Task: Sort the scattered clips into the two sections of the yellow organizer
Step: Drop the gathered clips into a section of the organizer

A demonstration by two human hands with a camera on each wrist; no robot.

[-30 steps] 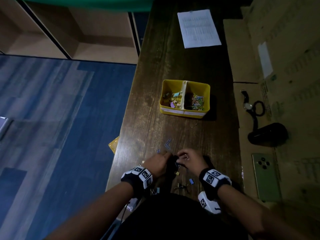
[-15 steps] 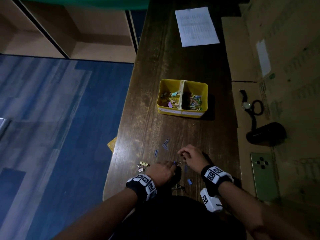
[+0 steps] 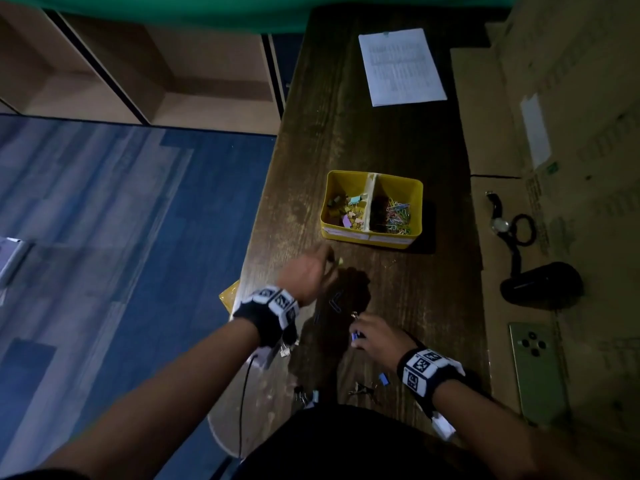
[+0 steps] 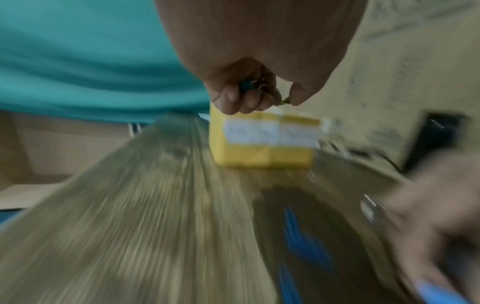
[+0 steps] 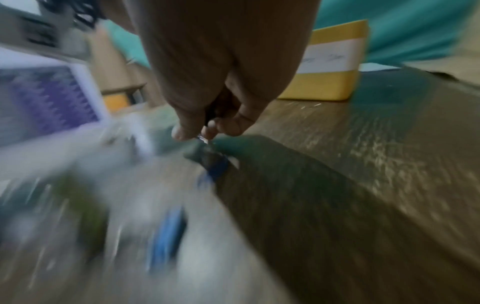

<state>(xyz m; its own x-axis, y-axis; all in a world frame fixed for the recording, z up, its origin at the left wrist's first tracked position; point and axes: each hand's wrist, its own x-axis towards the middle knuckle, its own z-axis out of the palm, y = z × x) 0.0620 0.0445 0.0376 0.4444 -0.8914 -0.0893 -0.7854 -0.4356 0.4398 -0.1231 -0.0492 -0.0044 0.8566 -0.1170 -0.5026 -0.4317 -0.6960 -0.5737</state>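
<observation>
Two hands worked above the dark wooden surface (image 3: 346,140). The left hand (image 3: 306,273) was raised just short of the yellow organizer (image 3: 372,237), its fingers (image 4: 241,98) curled around small clips (image 4: 250,84). The right hand (image 3: 375,336) stayed low near the front edge, pinching a blue clip (image 3: 354,337). The organizer's left section held binder clips (image 3: 348,211); its right section held paper clips (image 3: 396,216). Several loose clips (image 3: 363,389) lay near the person.
</observation>
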